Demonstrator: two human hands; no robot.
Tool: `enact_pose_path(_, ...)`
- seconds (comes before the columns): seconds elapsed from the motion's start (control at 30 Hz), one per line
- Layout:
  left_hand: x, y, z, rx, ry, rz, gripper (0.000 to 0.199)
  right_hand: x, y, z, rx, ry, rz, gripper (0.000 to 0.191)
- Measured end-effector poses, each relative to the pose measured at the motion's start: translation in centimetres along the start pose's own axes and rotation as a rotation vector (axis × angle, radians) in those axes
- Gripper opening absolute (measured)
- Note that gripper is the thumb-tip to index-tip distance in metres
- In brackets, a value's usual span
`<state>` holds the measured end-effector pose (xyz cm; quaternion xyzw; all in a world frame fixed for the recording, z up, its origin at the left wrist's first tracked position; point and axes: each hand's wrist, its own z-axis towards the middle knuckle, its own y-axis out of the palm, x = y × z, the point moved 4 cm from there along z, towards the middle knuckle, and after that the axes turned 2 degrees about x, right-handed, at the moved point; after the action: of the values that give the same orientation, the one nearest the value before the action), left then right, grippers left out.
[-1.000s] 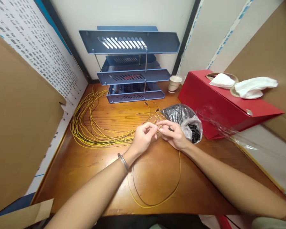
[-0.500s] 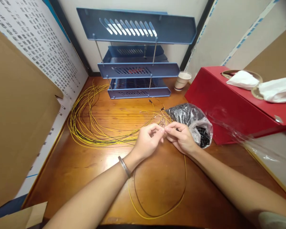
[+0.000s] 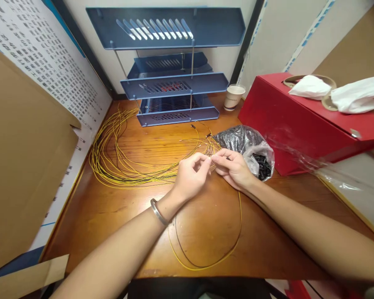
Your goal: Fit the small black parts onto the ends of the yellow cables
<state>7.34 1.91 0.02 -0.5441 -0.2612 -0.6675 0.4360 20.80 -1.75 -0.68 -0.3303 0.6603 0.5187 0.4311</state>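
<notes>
My left hand (image 3: 191, 172) and my right hand (image 3: 232, 168) meet at the fingertips above the middle of the table, both in a pinch. The wire ends between the fingertips are too small to make out well. A loop of yellow and black wire (image 3: 205, 268) hangs from the hands toward the table's front edge. Behind and left of my left hand lies a large coil of yellow and black wires (image 3: 112, 174). Just right of my right hand sits a clear plastic bag (image 3: 241, 137) of small black parts (image 3: 263, 167).
A blue three-tier tray rack (image 3: 174, 85) stands at the back, with a paper cup (image 3: 233, 97) beside it. At the right is a red box (image 3: 280, 120) with tape rolls and white tissue (image 3: 358, 94) on top. Cardboard (image 3: 28, 145) stands at the left.
The camera view has shifted, so the table's front edge now shows. Both hands stay together at the fingertips, with little change in their grip.
</notes>
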Motion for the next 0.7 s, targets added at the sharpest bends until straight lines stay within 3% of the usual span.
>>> enact_pose_path(0.7,0.09,0.23,0.15,0.031,0.009,0.043,0.023,-0.09,-0.41,0.19,-0.045,0.017,0.035,0.033)
